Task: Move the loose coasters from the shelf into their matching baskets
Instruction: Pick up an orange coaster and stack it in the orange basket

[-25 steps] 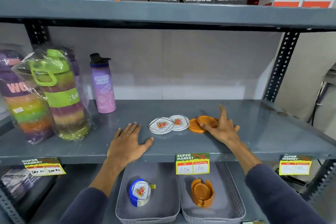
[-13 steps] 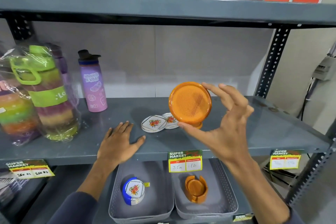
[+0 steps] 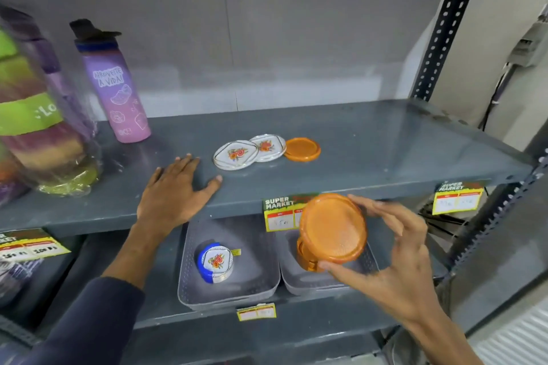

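Grey painted metal shelving fills the view, and the middle shelf point(image 3: 370, 142) is smooth and slightly glossy, backed by a flat pale wall. Left hand point(image 3: 175, 190) lies flat, palm down, on that shelf's front edge, fingers spread and closed on nothing. Right hand point(image 3: 394, 252) is out in front of the shelf edge, its grip clamped on a round orange coaster point(image 3: 333, 228): thumb under the lower rim, fingertips curled over the upper right edge. That disc is tilted up towards the camera, showing a fine stippled face and a raised lip, and it hangs over the right-hand basket point(image 3: 305, 278) on the lower shelf.

That basket is grey plastic with rounded corners and perforated walls, and an orange coaster holder point(image 3: 305, 258) peeks out beneath the held disc. Just beside it sits the left basket point(image 3: 228, 296), same make, carrying a blue holder point(image 3: 215, 262) packed with white floral coasters.

Up on the shelf, three loose pieces remain in a row: two glossy white floral coasters point(image 3: 237, 152) overlapping each other, and a second orange coaster point(image 3: 302, 149) lying flat, touching the right-hand white one. Further left stands a tall purple bottle point(image 3: 118, 89) with a dark cap, next to crinkly plastic-wrapped striped bottles point(image 3: 38, 133). Yellow price tags point(image 3: 280, 213) cling to the shelf lip.
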`<state>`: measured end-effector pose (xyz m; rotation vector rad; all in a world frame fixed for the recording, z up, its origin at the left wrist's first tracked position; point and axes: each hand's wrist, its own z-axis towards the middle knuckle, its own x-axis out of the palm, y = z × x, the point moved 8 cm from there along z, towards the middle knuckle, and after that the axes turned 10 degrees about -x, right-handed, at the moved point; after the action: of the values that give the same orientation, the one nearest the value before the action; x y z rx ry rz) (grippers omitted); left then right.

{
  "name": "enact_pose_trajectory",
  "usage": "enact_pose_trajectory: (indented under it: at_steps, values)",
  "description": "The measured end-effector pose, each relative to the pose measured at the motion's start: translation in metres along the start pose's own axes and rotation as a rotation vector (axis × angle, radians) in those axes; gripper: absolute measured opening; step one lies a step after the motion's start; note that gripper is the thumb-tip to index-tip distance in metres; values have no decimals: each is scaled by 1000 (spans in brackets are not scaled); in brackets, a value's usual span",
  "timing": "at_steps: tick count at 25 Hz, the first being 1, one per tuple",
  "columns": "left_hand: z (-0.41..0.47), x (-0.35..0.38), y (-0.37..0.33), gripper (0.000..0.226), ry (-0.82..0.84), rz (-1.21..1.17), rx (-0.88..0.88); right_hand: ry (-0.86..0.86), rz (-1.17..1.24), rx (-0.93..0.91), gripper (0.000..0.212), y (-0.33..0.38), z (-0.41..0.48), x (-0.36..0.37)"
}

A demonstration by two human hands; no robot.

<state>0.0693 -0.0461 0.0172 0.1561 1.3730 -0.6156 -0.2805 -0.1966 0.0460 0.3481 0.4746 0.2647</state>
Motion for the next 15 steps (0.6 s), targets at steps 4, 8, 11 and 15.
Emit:
enact_pose_trajectory:
  at_steps: [4, 8, 11, 15]
  values:
    - [2, 0, 0, 86, -19, -2, 17, 214, -96, 336, 84, -79, -71, 25]
    - [2, -2, 0, 90, -34, -4, 26, 562, -262, 525, 74, -176, -117, 93]
    - [3, -3, 0, 91, -41, -9, 28, 699, -285, 597, 64, -223, -132, 141]
    - [0, -5, -1, 90, -66, -9, 22, 777, -253, 713, 85, -268, -158, 185]
